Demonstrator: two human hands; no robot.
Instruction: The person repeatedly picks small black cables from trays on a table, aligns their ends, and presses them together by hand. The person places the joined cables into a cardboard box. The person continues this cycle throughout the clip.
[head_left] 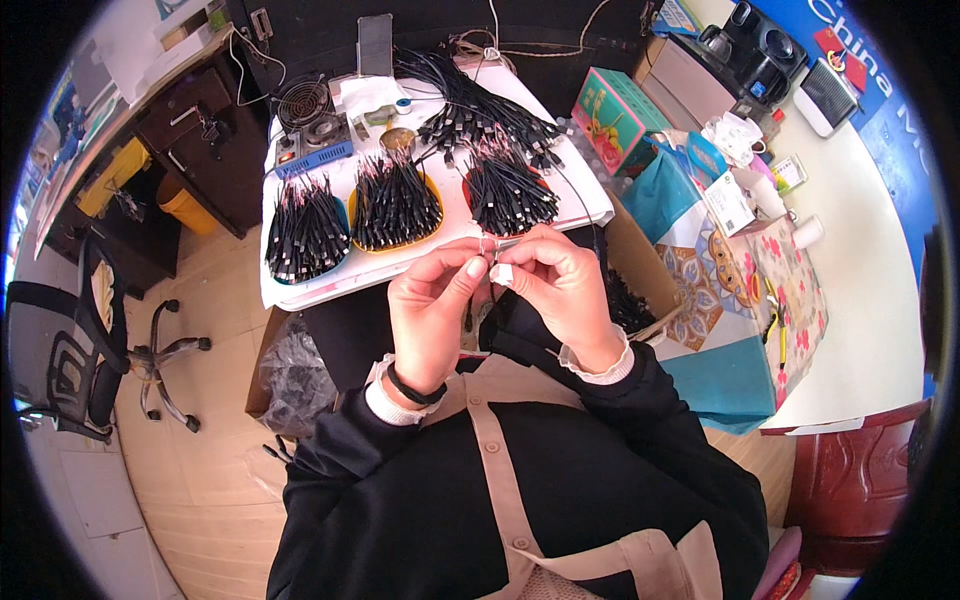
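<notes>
My left hand [432, 310] and my right hand [568, 295] meet just off the white table's [375, 272] near edge. Both are closed, thumb against fingers, pinching the thin wire end of a black cable [494, 262]. The fingers hide much of that end. Something white covers the tip of my right thumb. Beyond my hands, bundles of short black cables stand with metal plugs and bare reddish wire ends. They fill a blue tray [349, 212] at left, a yellow tray [438, 203] in the middle and a red tray [549, 184] at right.
A larger heap of black cables [480, 105] lies at the back. A blue bench device [315, 152], a small fan [305, 102] and an upright phone [375, 45] stand behind the trays. A cardboard box [650, 265] is at my right, an office chair [95, 340] at far left.
</notes>
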